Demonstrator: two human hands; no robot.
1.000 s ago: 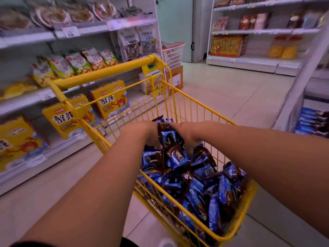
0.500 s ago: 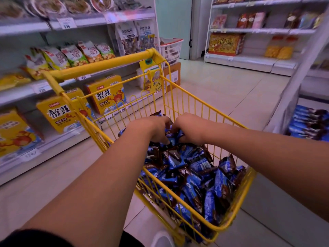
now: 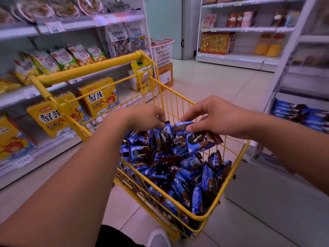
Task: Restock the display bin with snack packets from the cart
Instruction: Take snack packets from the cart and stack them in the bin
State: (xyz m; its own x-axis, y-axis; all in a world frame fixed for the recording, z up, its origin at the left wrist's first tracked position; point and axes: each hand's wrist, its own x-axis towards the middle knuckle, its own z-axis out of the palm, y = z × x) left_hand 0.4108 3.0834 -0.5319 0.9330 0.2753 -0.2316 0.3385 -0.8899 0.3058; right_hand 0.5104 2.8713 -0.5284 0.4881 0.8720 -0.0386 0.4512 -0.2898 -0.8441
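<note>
Both bare arms stretched forward from the near edge, converging at centre. Left hand (image 3: pixel 148 116) knuckles up, fingers curled down, pinching. Right hand (image 3: pixel 216 116) palm down, thumb and fingers curled, gripping. Hands near, apart.

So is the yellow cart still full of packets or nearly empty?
Well stocked: blue snack packets are heaped in the yellow cart to around its rim. Both hands pinch packets above the heap.
</note>
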